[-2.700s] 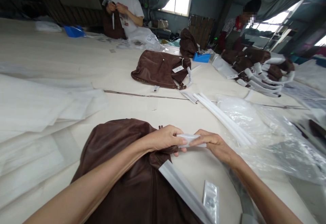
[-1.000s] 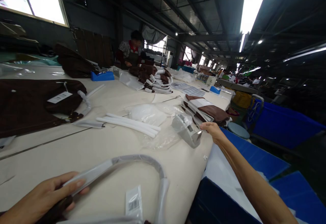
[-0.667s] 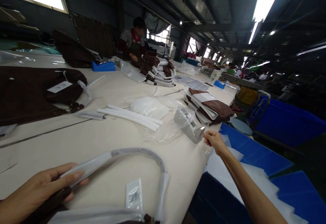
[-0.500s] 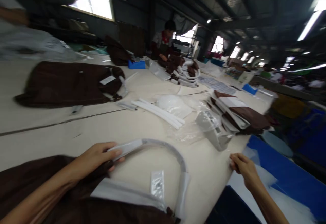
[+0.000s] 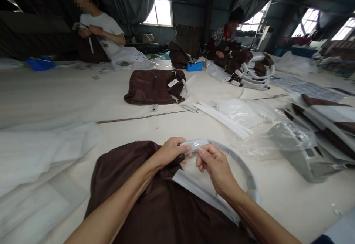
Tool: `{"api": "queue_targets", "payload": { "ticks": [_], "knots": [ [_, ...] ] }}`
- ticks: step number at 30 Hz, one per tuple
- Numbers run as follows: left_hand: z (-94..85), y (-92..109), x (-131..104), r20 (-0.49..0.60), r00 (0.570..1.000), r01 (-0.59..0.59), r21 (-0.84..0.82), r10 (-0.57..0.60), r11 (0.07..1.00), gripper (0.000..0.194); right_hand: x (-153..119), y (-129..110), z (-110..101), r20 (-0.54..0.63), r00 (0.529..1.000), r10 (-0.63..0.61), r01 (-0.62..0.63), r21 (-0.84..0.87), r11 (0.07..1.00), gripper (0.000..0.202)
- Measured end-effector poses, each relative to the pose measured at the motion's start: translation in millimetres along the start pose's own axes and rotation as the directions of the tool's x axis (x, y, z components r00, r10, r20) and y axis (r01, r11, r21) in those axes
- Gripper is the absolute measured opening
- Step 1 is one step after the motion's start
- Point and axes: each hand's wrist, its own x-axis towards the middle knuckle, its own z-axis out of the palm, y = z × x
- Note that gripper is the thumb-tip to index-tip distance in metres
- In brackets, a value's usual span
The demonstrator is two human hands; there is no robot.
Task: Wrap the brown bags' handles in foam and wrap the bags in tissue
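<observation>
A dark brown bag (image 5: 155, 199) lies on the pale table in front of me, its curved handle (image 5: 241, 162) covered in whitish wrapping. My left hand (image 5: 173, 151) is closed round the handle's left end, thumb on the wrapping. Right beside it, my right hand (image 5: 212, 162) has its fingers pinched together at the wrapped part; anything small between the fingertips is hidden. A strip of pale wrapping (image 5: 202, 192) runs along the bag's upper edge beneath my right hand.
Another brown bag (image 5: 152, 87) with a white tag lies further back. White tubes (image 5: 224, 120), clear plastic (image 5: 263, 114) and stacked brown pieces (image 5: 330, 125) are to the right. White sheets (image 5: 33, 155) lie left. Two people stand behind the table.
My right hand has come from the table's right edge to the handle, beside my left hand. My left hand still holds the handle. The view has turned left.
</observation>
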Motion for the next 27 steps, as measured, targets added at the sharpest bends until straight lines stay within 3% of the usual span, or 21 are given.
{"api": "queue_targets", "payload": {
  "ticks": [6, 12, 18, 21, 27],
  "knots": [
    [-0.4, -5, 2, -0.027, 0.999, -0.038, -0.038, 0.037, 0.999, 0.036, 14, 27, 5, -0.046, 0.998, 0.035, -0.035, -0.008, 0.999, 0.034],
    [1.1, -3, -1, -0.03, 0.999, -0.041, -0.062, 0.039, 0.997, 0.035, 21, 35, 7, -0.121, 0.989, 0.089, -0.092, -0.024, 0.995, 0.04],
    [2.0, 1, -4, 0.015, 0.998, -0.061, -0.089, 0.063, 0.994, 0.043, 22, 35, 8, -0.14, 0.988, 0.069, -0.075, -0.038, 0.996, 0.042],
    [4.1, -1, -3, -0.029, 0.998, -0.066, -0.112, 0.063, 0.991, 0.043, 23, 34, 9, -0.15, 0.988, 0.046, -0.052, -0.032, 0.998, 0.042],
    [7.2, -3, -5, -0.124, 0.991, -0.053, -0.095, 0.041, 0.994, 0.041, 19, 36, 5, -0.055, 0.998, 0.038, -0.036, 0.034, 0.999, 0.034]
  ]
}}
